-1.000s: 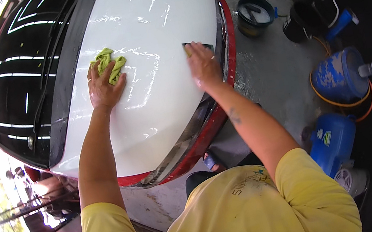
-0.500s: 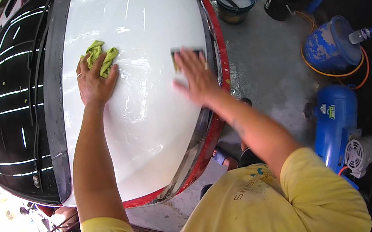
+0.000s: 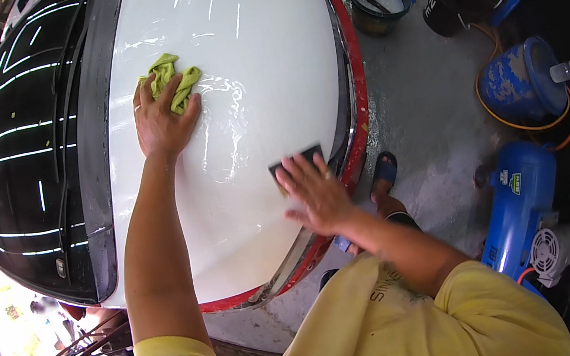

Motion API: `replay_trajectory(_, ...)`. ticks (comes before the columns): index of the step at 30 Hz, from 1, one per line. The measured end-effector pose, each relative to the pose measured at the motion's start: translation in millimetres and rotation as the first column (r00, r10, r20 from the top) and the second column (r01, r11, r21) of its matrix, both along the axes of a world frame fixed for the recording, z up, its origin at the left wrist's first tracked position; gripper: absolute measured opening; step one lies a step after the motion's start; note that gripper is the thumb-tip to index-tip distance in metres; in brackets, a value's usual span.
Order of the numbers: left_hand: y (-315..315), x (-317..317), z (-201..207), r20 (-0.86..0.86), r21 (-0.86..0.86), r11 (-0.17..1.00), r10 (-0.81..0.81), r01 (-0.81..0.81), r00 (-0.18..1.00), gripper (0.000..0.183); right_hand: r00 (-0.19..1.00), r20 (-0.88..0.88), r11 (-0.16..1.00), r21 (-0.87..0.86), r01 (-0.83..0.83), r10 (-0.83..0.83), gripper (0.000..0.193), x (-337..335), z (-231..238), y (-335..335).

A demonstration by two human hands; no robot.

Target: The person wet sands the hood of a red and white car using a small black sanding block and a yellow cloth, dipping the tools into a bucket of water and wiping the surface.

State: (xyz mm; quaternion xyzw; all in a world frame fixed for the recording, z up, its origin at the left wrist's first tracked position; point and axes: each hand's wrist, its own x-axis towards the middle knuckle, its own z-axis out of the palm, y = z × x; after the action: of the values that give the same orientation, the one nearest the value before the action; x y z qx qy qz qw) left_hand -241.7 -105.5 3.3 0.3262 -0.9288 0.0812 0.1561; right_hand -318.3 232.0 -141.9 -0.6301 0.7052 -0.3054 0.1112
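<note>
Lying under the hands (image 3: 166,122) (image 3: 320,200): green cloth (image 3: 187,90) left, dark pad (image 3: 309,152) right.

Dark lettering (image 3: 385,286) crosses the chest of the yellow shirt (image 3: 410,342). White letters (image 3: 431,5) mark the black bucket's (image 3: 456,3) left side. Blue tank (image 3: 535,205): green-and-white label (image 3: 516,183) near upper end; dark print (image 3: 492,253) toward lower end.

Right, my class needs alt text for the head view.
A person's left hand rests on a crumpled green cloth and the right hand on a dark flat pad, both on a wet white car hood. A dark bucket stands nearby.
</note>
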Motion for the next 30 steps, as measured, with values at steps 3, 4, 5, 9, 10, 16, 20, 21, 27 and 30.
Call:
replay_trajectory(3, 3, 5, 1, 0.005, 0.04, 0.999, 0.003, -0.003, 1.0, 0.055, 0.992, -0.087, 0.993, -0.082, 0.089, -0.096, 0.087, -110, 6, -88)
replay_trajectory(4, 1, 2, -1, -0.001, 0.037, 0.999, -0.014, 0.014, 1.0, 0.055, 0.983, -0.06, 0.985, -0.007, 0.175, -0.175, 0.085, -154, 18, -124)
replay_trajectory(5, 0, -7, 1, -0.011, 0.03, 0.999, -0.043, 0.044, 0.999, 0.055, 0.962, -0.024, 0.962, 0.011, 0.272, -0.271, 0.085, -199, 17, -157)
replay_trajectory(9, 1, -4, -5, 0.024, 0.026, 1.0, -0.016, 0.015, 1.0, 0.056, 0.92, -0.06, 0.919, 0.054, 0.391, -0.388, 0.091, -160, 24, -176)
replay_trajectory(10, 3, 0, -4, 0.024, 0.029, 1.0, 0.005, -0.006, 1.0, 0.056, 0.939, -0.09, 0.942, 0.026, 0.335, -0.331, 0.092, -109, 22, -140)
replay_trajectory(16, 3, 3, 1, 0.019, -0.016, 1.0, 0.007, -0.007, 1.0, 0.052, 0.988, 0.117, 0.991, 0.076, -0.113, 0.104, 0.085, 29, 18, 2)
replay_trajectory(20, 4, 5, -3, 0.02, 0.019, 1.0, 0.017, -0.018, 1.0, 0.054, 0.989, -0.051, 0.98, -0.149, 0.13, -0.139, 0.084, -124, 9, -109)
replay_trajectory(21, 3, 0, -2, 0.022, 0.024, 1.0, 0.014, -0.014, 1.0, 0.054, 0.973, -0.045, 0.971, -0.087, 0.223, -0.228, 0.083, -169, 15, -139)
replay_trajectory(27, 7, -1, -3, 0.039, 0.049, 0.998, 0.039, -0.041, 0.998, 0.054, 0.953, 0.037, 0.953, 0.061, 0.297, -0.3, 0.097, -107, 17, -119)
replay_trajectory(30, 6, 2, 3, 0.023, 0.038, 0.999, 0.033, -0.034, 0.999, 0.054, 0.988, 0.098, 0.989, 0.106, 0.106, -0.116, 0.098, 37, 10, -2)
